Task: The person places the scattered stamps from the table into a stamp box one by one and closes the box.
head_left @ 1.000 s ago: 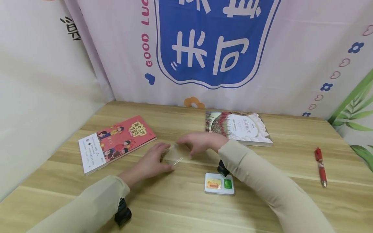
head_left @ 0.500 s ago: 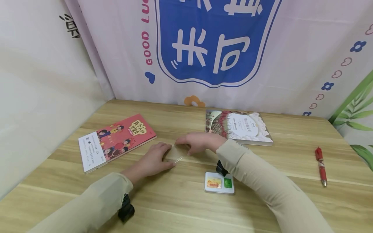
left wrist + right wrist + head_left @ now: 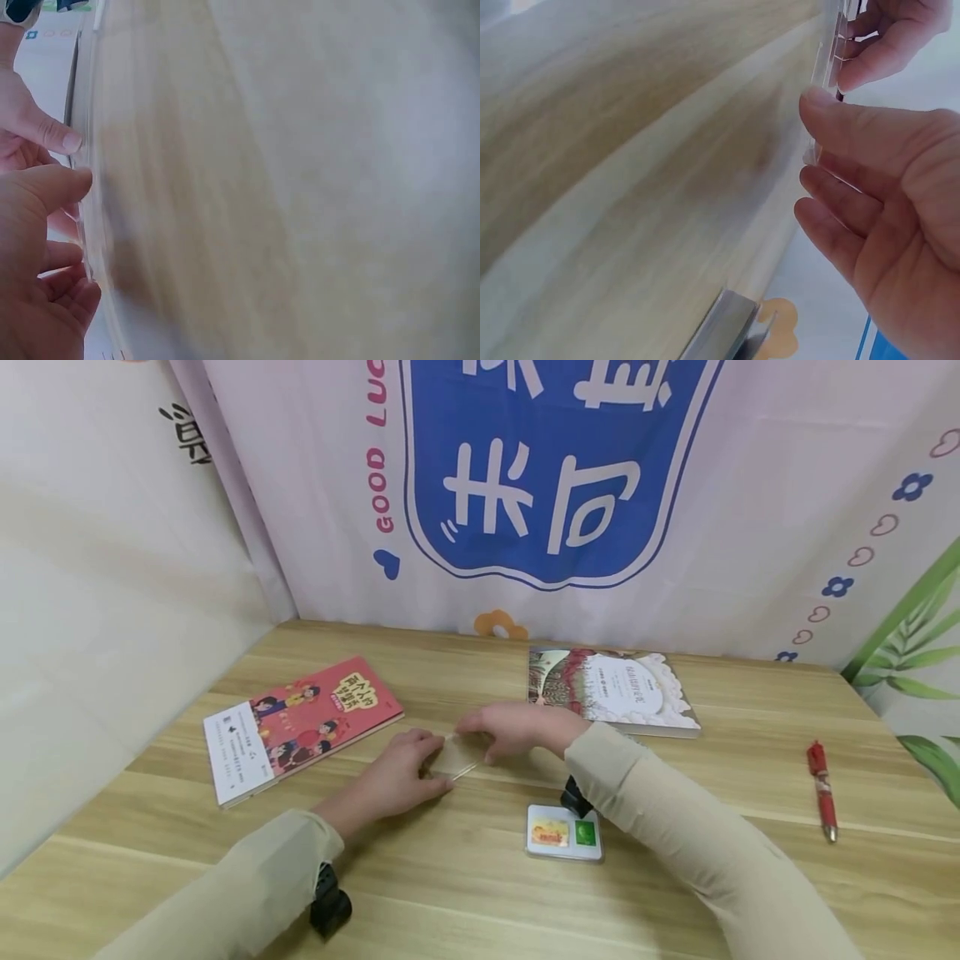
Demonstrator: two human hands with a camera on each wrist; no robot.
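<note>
In the head view, a clear, flat, rectangular plastic piece [image 3: 457, 755] is low over the wooden table between my two hands. My left hand [image 3: 393, 777] holds its left side, thumb at the near corner and fingers at the far one. The right hand [image 3: 519, 729] holds the opposite side between thumb and fingers. Both wrist views show the piece's thin clear edge [image 3: 827, 56] at the fingertips. Whether it touches the tabletop is hard to tell. A white case [image 3: 564, 832] with a yellow picture and a green square lies below the right wrist.
A red book [image 3: 303, 727] lies on the left of the wooden table [image 3: 450, 885]. Behind my right hand is a book with a white and floral cover [image 3: 618, 689]. A red pen [image 3: 822, 792] lies at the right. A printed curtain [image 3: 315, 527] hangs behind the table.
The clear piece has shifted slightly right and looks flatter, its near edge now by the right thumb. The left hand has moved a little to the right. Books, pen and case stay put.
</note>
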